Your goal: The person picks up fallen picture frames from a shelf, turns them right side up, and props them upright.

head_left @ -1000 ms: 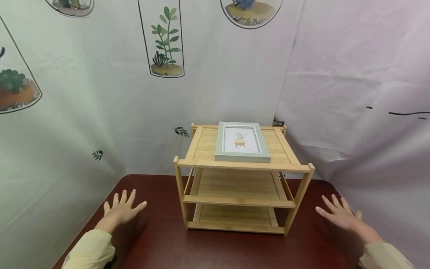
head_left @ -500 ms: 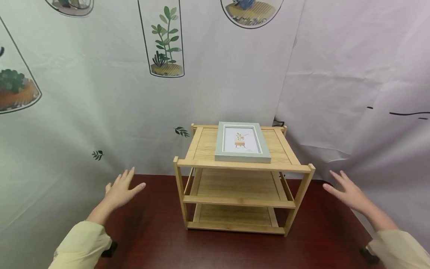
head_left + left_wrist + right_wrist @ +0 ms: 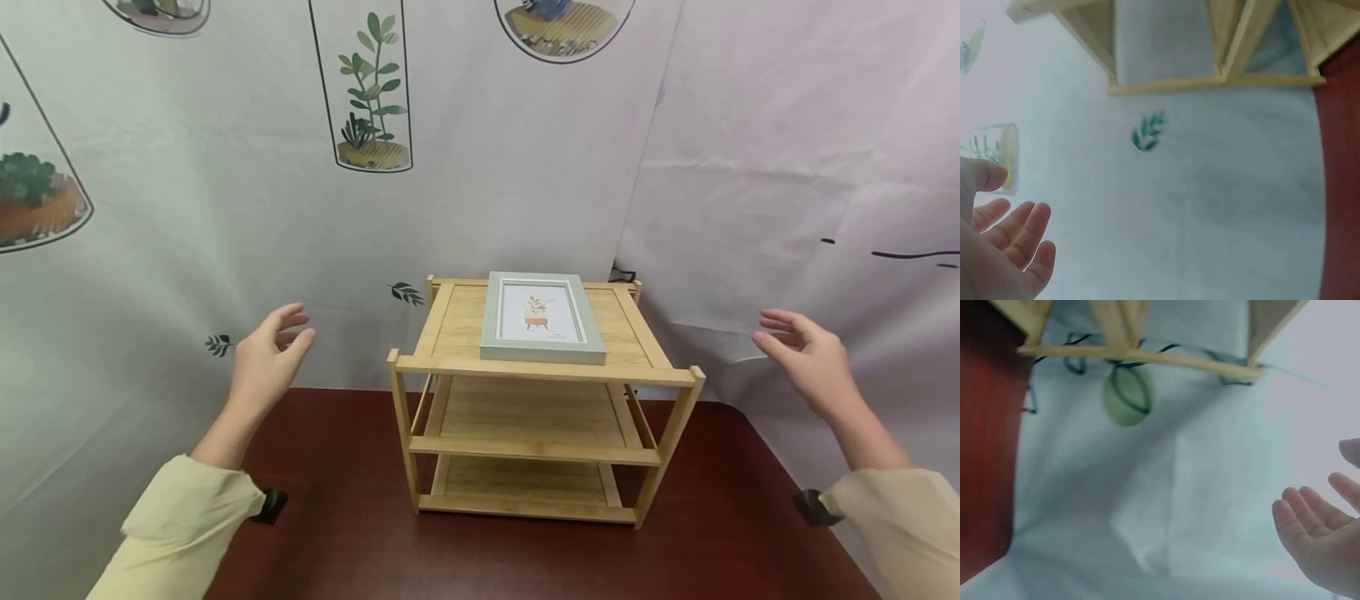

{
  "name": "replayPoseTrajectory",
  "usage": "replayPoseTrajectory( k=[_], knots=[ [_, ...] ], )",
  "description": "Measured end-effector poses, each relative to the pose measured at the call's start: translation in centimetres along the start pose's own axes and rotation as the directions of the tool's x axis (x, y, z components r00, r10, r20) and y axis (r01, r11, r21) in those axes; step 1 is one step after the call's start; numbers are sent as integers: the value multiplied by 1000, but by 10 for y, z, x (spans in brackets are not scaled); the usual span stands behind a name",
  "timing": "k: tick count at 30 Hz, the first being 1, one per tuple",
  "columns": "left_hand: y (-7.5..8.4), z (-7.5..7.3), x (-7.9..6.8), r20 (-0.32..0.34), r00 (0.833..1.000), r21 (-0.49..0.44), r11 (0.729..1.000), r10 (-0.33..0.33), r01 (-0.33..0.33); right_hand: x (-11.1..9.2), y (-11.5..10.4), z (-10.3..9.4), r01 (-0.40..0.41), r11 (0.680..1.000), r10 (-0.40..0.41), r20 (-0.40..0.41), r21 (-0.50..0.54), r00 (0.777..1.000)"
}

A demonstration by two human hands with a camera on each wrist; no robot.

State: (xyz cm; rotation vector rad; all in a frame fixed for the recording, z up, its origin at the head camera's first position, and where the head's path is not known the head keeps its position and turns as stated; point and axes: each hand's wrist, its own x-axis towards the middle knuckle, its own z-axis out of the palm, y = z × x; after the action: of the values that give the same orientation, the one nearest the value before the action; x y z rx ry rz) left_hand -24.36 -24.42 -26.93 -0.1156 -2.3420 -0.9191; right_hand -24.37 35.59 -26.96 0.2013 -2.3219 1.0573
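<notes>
A pale green picture frame [image 3: 542, 318] with a potted-plant print lies flat on the top shelf of a light wooden rack [image 3: 536, 450]. The left hand [image 3: 270, 354] is raised in the air left of the rack, fingers loosely bent with a gap to the thumb. On the other side, well to the right of the rack, the right hand [image 3: 810, 358] is held up in much the same pose. Neither hand touches anything. In the left wrist view the left fingers [image 3: 1022, 234] show nothing between them, and the right wrist view shows the right palm [image 3: 1329, 550] bare too.
The rack has three levels and stands on a dark red table [image 3: 337, 500]. A white curtain [image 3: 510, 183] printed with plants hangs close behind and around the table. A black cable [image 3: 622, 273] shows behind the rack's back right corner.
Both hands have risen from low over the table to about the height of the rack's top, and their spread fingers have relaxed and bent. The rack and picture frame stay where they were.
</notes>
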Motion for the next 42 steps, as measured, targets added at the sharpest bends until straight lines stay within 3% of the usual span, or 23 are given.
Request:
replayPoseTrajectory(
  k=[5,11,17,24,28,35,42],
  knots=[
    [18,2,8,3,999,-17,999,49,-49,10,-22,2,3,993,-3,-2,118,1000],
    [40,6,16,24,997,-72,995,75,-73,21,-42,8,7,988,-17,62,154,998],
    [60,16,23,121,989,-124,990,87,-72,31,-59,21,-6,987,-16,136,162,991],
    [78,33,30,230,963,-131,985,144,-116,38,-83,42,2,977,-47,210,212,976],
    [90,44,31,300,941,-128,984,154,-121,42,-96,52,-45,955,-47,300,293,953],
    [110,61,34,390,902,-122,981,185,-149,51,-110,74,-207,928,48,452,309,891],
    [123,83,34,476,873,-106,993,104,-61,56,-115,94,-352,891,144,556,288,819]
  ],
)
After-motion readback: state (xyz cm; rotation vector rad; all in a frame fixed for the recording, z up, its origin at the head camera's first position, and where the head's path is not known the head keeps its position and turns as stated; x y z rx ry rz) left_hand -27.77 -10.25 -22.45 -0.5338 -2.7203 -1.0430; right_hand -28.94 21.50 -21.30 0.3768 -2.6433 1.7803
